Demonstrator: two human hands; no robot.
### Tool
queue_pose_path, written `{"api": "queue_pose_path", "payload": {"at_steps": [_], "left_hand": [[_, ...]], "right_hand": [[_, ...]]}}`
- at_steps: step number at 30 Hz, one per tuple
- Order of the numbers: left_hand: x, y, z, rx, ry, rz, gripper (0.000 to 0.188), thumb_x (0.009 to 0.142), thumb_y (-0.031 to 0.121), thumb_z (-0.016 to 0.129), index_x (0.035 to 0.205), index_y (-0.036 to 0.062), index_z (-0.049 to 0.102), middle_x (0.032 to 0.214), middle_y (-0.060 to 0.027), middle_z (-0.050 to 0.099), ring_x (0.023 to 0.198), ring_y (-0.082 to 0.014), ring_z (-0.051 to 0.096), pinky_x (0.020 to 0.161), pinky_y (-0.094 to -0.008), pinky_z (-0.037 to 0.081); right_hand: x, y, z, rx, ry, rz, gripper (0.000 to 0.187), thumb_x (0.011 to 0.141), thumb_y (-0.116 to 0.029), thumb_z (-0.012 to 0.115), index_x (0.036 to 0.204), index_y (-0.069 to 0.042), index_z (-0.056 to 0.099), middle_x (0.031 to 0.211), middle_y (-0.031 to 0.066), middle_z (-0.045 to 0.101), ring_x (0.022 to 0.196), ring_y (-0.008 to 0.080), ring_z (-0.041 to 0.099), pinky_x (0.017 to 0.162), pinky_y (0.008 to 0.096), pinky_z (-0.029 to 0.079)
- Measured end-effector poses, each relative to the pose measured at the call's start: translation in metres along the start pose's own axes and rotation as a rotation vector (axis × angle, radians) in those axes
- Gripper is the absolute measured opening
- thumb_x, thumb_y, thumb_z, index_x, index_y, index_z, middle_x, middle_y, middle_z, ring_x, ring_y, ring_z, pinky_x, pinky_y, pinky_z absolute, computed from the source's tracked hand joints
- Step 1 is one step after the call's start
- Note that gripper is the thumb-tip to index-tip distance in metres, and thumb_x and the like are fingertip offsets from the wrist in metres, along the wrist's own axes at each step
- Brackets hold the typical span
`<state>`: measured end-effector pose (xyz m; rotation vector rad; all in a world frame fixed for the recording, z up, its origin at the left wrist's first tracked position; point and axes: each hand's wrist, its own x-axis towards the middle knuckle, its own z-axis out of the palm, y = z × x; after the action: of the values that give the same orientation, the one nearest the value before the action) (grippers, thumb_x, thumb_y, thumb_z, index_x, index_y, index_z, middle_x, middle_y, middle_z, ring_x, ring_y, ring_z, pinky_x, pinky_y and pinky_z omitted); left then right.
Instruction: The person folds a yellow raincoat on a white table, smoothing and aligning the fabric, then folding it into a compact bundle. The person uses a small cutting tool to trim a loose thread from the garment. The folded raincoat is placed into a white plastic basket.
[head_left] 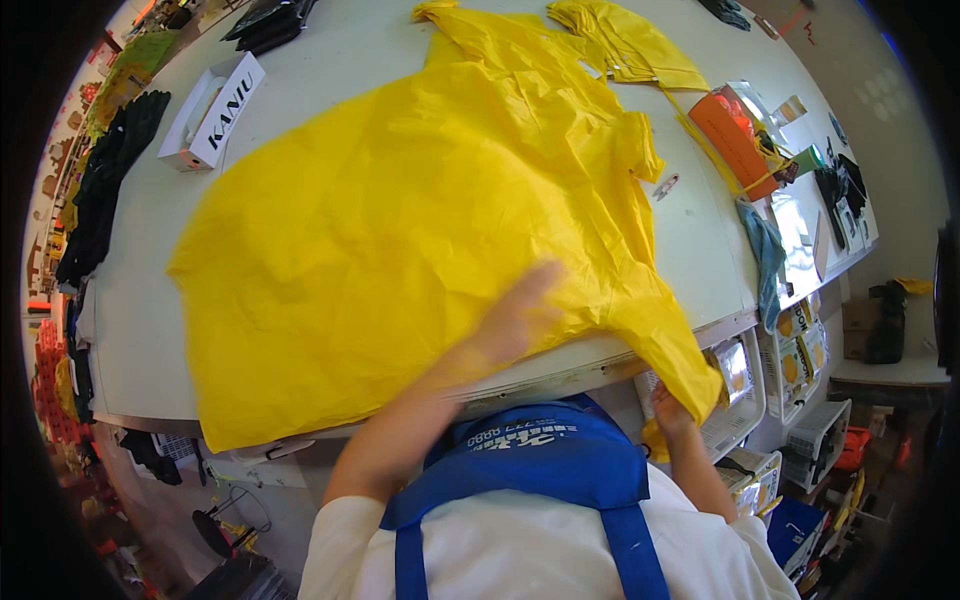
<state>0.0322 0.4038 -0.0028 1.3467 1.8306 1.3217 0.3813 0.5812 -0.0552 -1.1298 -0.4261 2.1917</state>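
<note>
A large yellow raincoat-like garment (400, 220) of thin, creased sheet lies spread over the white table (690, 240), its lower left corner overhanging the front edge. My left hand (515, 318), blurred by motion, is over the near middle of the garment with its fingers stretched out and nothing visible in them. Whether it touches the sheet I cannot tell. At the table's front edge on the right, my right hand (672, 410) is closed on the end of the garment's sleeve, which hangs off the table. The sleeve partly hides those fingers.
A folded yellow piece (630, 45) lies at the far side. Small thread snips (666, 187) rest right of the garment. Beyond them stand an orange box (735, 145) and a blue cloth (763, 260). A white box (212, 112) sits far left. White baskets (735, 400) are below the table.
</note>
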Motion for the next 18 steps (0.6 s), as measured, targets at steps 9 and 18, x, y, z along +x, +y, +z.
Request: {"api": "queue_pose_path", "payload": {"at_steps": [9,18], "left_hand": [[0.000,-0.017,0.140,0.463,-0.249,0.222,0.067,0.080,0.026,0.064,0.135,-0.0017,0.037,0.137,-0.0217,0.041,0.126,-0.0324,0.042,0.104,-0.0389,0.035],[0.002,-0.005,0.122,0.033,-0.230,-0.529,0.056,0.078,0.047,0.065,0.114,0.0054,0.060,0.106,-0.0181,0.064,0.098,-0.0366,0.059,0.085,-0.0404,0.046]], "right_hand": [[-0.003,-0.011,0.143,-1.479,-0.303,-0.182,0.040,0.094,-0.029,0.047,0.126,-0.005,0.048,0.130,0.0157,0.049,0.116,0.0292,0.050,0.096,0.0400,0.043],[0.200,-0.024,0.286,-1.679,-0.016,-1.137,0.061,0.079,-0.030,0.069,0.128,-0.003,0.043,0.107,0.0228,0.058,0.103,0.0366,0.055,0.088,0.0395,0.044]]}}
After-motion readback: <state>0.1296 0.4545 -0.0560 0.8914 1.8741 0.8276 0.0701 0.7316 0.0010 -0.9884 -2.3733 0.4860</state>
